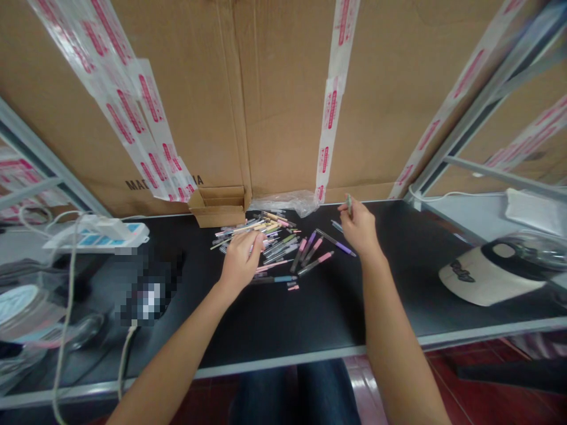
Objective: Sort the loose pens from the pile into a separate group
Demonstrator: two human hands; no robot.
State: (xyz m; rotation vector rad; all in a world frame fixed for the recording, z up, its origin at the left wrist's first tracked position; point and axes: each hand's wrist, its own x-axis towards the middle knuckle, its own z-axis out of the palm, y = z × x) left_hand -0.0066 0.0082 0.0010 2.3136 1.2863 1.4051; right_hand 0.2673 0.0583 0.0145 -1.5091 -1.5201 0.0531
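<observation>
A pile of pens and pen parts [281, 245] in mixed colours lies on the black table [310, 319]. Over the left part of this pile is my left hand [241, 257], its fingers closed; what they hold, if anything, is hidden. My right hand [359, 227], to the right of the pile, pinches a small greenish pen part [349, 203]. Below that hand lies a purple pen [345, 248], near pink-gripped pens [315, 263]. Two small pink pieces [293, 288] rest at the pile's front edge.
Behind the pile stand an open cardboard box [219, 209] and a clear plastic bag [287, 202]. A power strip [101, 234] with cables is at left, with a blurred-out device [150, 292] nearby. A white cap-like object [487, 271] sits right. Taped cardboard [283, 106] walls the back.
</observation>
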